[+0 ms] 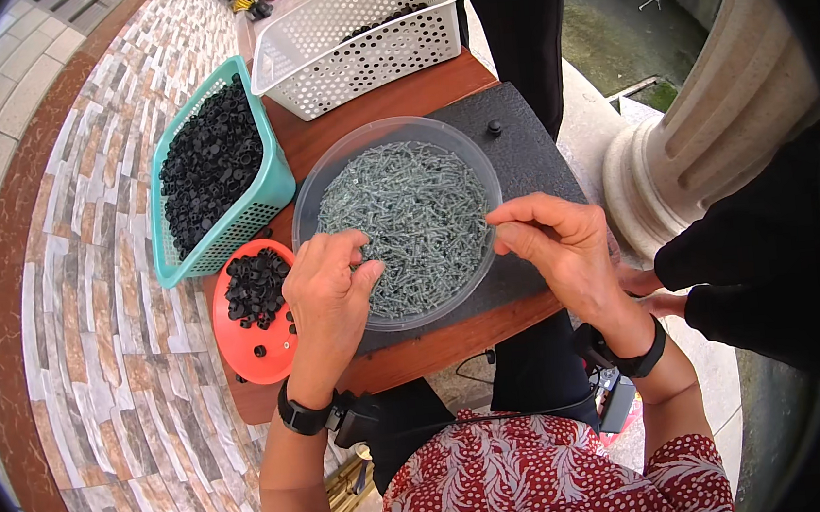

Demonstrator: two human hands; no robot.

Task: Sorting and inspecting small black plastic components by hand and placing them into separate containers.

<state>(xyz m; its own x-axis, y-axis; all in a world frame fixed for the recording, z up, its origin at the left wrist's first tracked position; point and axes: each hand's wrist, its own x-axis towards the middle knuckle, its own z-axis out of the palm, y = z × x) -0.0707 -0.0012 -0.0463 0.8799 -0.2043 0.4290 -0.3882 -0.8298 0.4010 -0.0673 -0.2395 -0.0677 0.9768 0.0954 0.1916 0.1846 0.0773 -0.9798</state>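
Observation:
A round clear plastic bowl (406, 324) full of small silvery screws (407, 227) stands in front of me. Over its left rim, my left hand (326, 278) is curled with thumb and forefinger close together above the screws; anything in that pinch is too small to make out. At the right rim my right hand (565, 247) pinches with thumb and forefinger, and I cannot tell what is between them. Left of the bowl, partly behind my left hand, lies an orange plate (251, 358) with small black plastic parts (257, 287).
A teal basket (278, 170) heaped with black parts stands at the left, a white perforated basket (364, 70) behind. All rest on a wooden table (311, 133) with a dark mat (527, 138). One black piece (494, 128) sits on the mat. Another person's feet (663, 304) are at the right.

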